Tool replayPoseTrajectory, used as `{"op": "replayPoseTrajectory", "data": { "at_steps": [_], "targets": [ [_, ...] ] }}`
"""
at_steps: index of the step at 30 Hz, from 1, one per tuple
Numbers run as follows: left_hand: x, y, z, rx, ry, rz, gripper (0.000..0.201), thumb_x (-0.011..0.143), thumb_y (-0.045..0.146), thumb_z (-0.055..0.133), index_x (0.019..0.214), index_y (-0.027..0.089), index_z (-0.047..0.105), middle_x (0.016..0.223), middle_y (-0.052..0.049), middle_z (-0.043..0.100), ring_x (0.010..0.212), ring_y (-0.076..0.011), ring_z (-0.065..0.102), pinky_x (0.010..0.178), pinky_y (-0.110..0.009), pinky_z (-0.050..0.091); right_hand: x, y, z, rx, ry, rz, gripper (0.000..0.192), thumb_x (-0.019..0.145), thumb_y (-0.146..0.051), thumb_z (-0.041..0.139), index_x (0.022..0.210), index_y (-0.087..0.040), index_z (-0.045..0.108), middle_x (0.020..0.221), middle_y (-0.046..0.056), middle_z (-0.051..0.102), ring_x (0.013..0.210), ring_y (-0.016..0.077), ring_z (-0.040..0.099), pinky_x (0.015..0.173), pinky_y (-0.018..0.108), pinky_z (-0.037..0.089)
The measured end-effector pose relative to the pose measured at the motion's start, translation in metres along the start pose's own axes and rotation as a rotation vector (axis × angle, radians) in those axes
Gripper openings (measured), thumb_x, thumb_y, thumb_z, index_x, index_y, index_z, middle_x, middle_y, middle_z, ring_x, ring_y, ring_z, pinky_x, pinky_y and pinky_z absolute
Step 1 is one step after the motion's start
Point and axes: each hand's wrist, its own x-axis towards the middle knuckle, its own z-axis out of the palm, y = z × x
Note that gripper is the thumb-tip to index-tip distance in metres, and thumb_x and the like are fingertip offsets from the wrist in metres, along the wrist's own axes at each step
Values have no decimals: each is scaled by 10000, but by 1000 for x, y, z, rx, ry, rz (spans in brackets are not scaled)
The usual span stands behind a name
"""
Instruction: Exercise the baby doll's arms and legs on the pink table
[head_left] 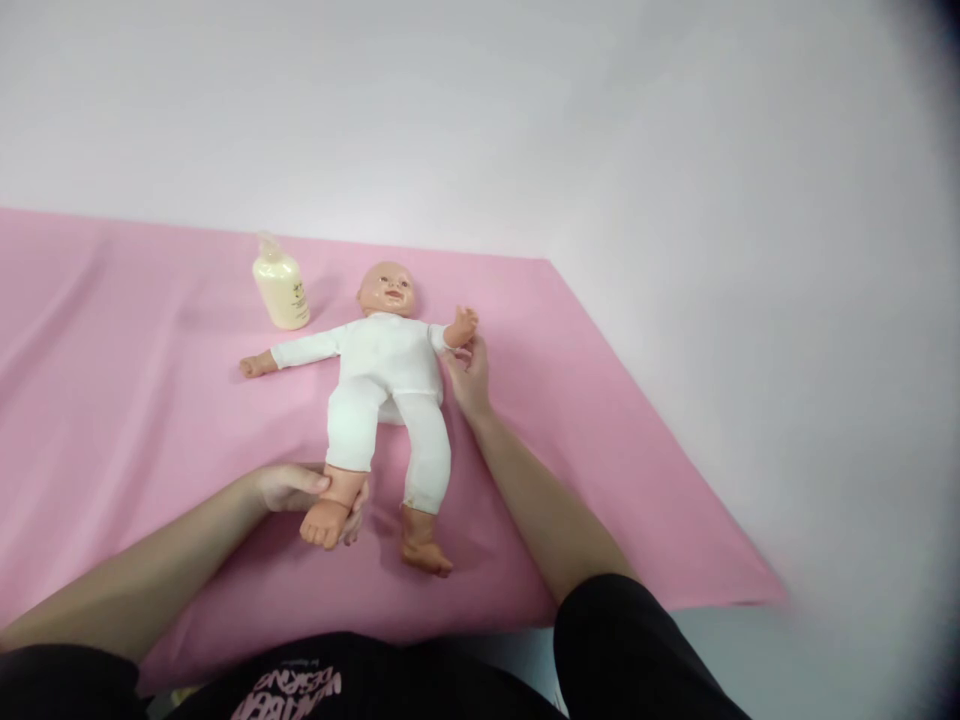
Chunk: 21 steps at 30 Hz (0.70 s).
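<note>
A baby doll (386,375) in a white suit lies on its back on a pink sheet (150,400), head toward the far side, arms spread. My left hand (296,490) grips the doll's ankle nearest the left, with the bare foot sticking out below my fingers. My right hand (466,375) rests against the doll's side under its raised arm, fingers touching the white sleeve. The doll's other leg lies free, foot pointing toward me.
A cream pump bottle (281,285) stands upright on the sheet just left of the doll's head. The pink sheet ends at a right edge (660,420), with a pale surface beyond it. A white wall rises behind.
</note>
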Motion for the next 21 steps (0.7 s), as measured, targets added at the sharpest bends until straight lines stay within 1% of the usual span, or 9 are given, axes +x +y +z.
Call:
{"op": "replayPoseTrajectory", "data": {
  "at_steps": [2, 4, 7, 9, 12, 14, 18, 21],
  "targets": [
    [0, 2, 4, 32, 1, -20, 556, 754, 629, 745, 1041, 173, 605, 829, -89, 700, 820, -286, 675, 854, -456, 554, 4, 7, -3, 59, 55, 70, 494, 857, -497, 702, 1258, -250, 551, 1251, 92, 648, 1058, 217, 665, 899, 382, 589],
    [0, 5, 7, 75, 31, -35, 561, 730, 612, 796, 1048, 183, 624, 840, -85, 716, 872, -300, 698, 869, -447, 564, 8, 15, -6, 103, 98, 138, 518, 858, -527, 685, 1265, -246, 529, 1263, 100, 639, 1095, 232, 666, 928, 413, 593],
    [-2, 9, 10, 162, 97, -71, 549, 710, 583, 858, 1057, 198, 676, 821, -70, 721, 862, -298, 715, 839, -420, 576, 12, 28, -12, 155, 139, 256, 568, 871, -542, 643, 1323, -238, 483, 1324, 132, 611, 1173, 258, 663, 970, 476, 596],
    [-3, 12, 12, 244, 93, -117, 531, 737, 593, 848, 1065, 202, 702, 814, -65, 722, 837, -285, 714, 827, -401, 575, 15, 36, -15, 169, 143, 310, 615, 897, -538, 590, 1413, -244, 429, 1397, 154, 577, 1226, 264, 657, 988, 504, 599],
    [-3, 14, 13, 337, 34, -180, 561, 779, 659, 790, 1100, 205, 713, 869, -76, 735, 864, -274, 711, 853, -384, 570, 17, 45, -17, 184, 128, 325, 693, 943, -517, 503, 1558, -288, 278, 1477, 153, 535, 1259, 247, 660, 1018, 519, 597],
    [-3, 14, 12, 365, 17, -198, 584, 785, 683, 772, 1115, 204, 720, 911, -86, 740, 898, -277, 709, 851, -379, 575, 17, 48, -18, 192, 124, 326, 725, 956, -503, 482, 1596, -299, 210, 1485, 153, 531, 1252, 234, 667, 1031, 517, 593],
    [-5, 10, 8, 405, 56, -159, 553, 782, 634, 802, 1117, 197, 751, 1026, -114, 749, 984, -294, 704, 871, -385, 583, 17, 51, -18, 161, 96, 300, 722, 965, -532, 453, 1601, -280, 222, 1478, 167, 526, 1261, 232, 654, 1029, 529, 593],
    [-7, 8, 5, 393, 42, -176, 537, 794, 597, 810, 1142, 191, 759, 1053, -128, 756, 986, -305, 711, 882, -410, 589, 17, 52, -18, 189, 98, 333, 759, 951, -535, 475, 1606, -263, 204, 1489, 172, 518, 1282, 231, 644, 1051, 531, 580]
  ]
}}
